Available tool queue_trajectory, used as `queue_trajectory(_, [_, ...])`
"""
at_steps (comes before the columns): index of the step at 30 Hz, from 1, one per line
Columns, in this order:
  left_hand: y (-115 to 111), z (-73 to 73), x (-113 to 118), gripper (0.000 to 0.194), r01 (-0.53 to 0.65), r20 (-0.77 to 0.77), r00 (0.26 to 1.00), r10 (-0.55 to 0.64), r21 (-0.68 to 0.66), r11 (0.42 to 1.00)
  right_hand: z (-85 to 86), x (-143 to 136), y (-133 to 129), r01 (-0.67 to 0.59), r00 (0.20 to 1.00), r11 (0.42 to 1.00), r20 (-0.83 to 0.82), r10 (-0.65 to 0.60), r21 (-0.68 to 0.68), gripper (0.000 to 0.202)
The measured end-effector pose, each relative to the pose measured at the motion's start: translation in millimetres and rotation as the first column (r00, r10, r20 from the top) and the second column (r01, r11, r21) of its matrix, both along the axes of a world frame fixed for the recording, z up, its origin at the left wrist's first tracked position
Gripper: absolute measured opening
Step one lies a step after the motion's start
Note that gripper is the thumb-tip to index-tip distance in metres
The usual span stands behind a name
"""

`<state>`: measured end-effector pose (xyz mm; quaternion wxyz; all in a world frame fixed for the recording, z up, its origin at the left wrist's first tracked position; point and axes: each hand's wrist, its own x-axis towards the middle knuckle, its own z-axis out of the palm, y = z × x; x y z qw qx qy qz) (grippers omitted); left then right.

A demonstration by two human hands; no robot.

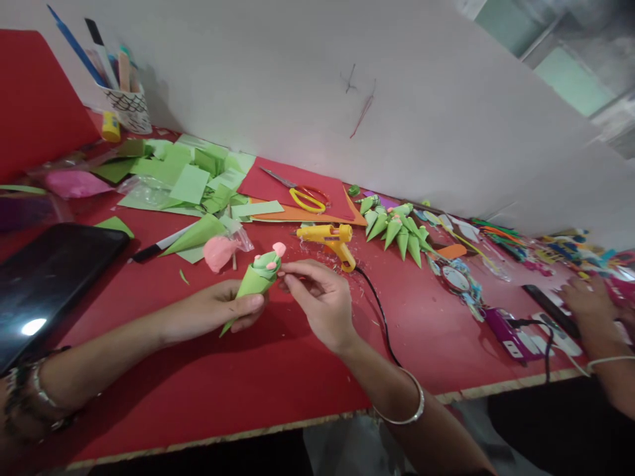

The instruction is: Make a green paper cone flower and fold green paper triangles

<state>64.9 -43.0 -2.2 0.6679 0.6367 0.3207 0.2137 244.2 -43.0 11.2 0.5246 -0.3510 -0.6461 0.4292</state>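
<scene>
My left hand point(233, 307) is wrapped round a green paper cone point(255, 279), its point tilted down to the left. Pink bits of clay point(278, 250) sit on folded green paper at the cone's wide end. Beside that end, my right hand point(322, 297) has thumb and forefinger pinched together near the rim; whatever lies between the fingertips is too small to make out. Just behind the cone is a larger lump of pink clay point(218, 254) by a clear plastic wrapper. A yellow glue gun point(327, 235) lies beyond my right hand.
Scissors point(302, 197) lie on red and orange sheets, with green paper pieces point(191, 184) to their left. Several finished green cones point(397, 231) are piled right of the glue gun. A black tablet point(54, 277) lies far left. At far right is another person's hand point(590, 301).
</scene>
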Motion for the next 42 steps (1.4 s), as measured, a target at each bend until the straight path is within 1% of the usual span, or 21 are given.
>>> queue_trajectory(4, [-0.5, -1.0, -0.8, 0.049, 0.0, 0.004, 1.0, 0.0, -0.012, 1.0, 0.4, 1.4, -0.3, 0.042, 0.998, 0.998, 0.045, -0.043, 0.037, 0.01])
queue_trajectory(11, [0.2, -2.0, -1.8, 0.046, 0.006, 0.037, 0.999, -0.006, -0.006, 1.0, 2.4, -0.4, -0.3, 0.038, 0.997, 0.994, 0.069, -0.045, 0.099, 0.006])
queue_trajectory(15, [-0.2, -0.6, -1.1, 0.046, -0.003, 0.017, 1.0, 0.003, 0.0, 1.0, 2.0, -0.1, 0.1, 0.036, 0.994, 0.994, 0.098, -0.046, 0.102, 0.005])
queue_trajectory(23, [0.8, -7.0, -4.0, 0.046, 0.013, 0.026, 1.0, -0.013, 0.0, 1.0, 0.1, 1.1, 1.5, 0.01, 0.993, 0.994, 0.114, -0.023, 0.113, 0.004])
queue_trajectory(27, [1.2, -6.4, -4.4, 0.046, 0.015, 0.025, 1.0, -0.015, 0.003, 1.0, -0.4, 0.9, 1.3, -0.032, 0.997, 0.996, 0.078, 0.026, 0.084, 0.004])
queue_trajectory(31, [1.9, -7.8, -4.3, 0.046, 0.028, 0.071, 0.997, -0.028, 0.002, 1.0, -0.4, 1.2, 1.6, -0.057, 0.998, 0.997, 0.044, 0.055, 0.059, 0.01])
queue_trajectory(36, [1.7, -7.6, -3.4, 0.046, 0.029, 0.094, 0.995, -0.029, -0.001, 1.0, 0.1, 1.3, 2.8, -0.035, 0.996, 0.994, 0.087, 0.026, 0.102, 0.006])
queue_trajectory(39, [1.7, -6.2, -2.6, 0.047, 0.049, 0.104, 0.993, -0.048, -0.008, 0.999, 0.2, 1.7, 3.3, -0.026, 0.993, 0.991, 0.118, 0.01, 0.133, 0.006])
queue_trajectory(42, [1.9, -5.6, -2.3, 0.047, 0.06, 0.107, 0.993, -0.058, -0.016, 0.998, -0.2, 2.2, 3.5, -0.039, 0.992, 0.989, 0.122, 0.021, 0.146, 0.006])
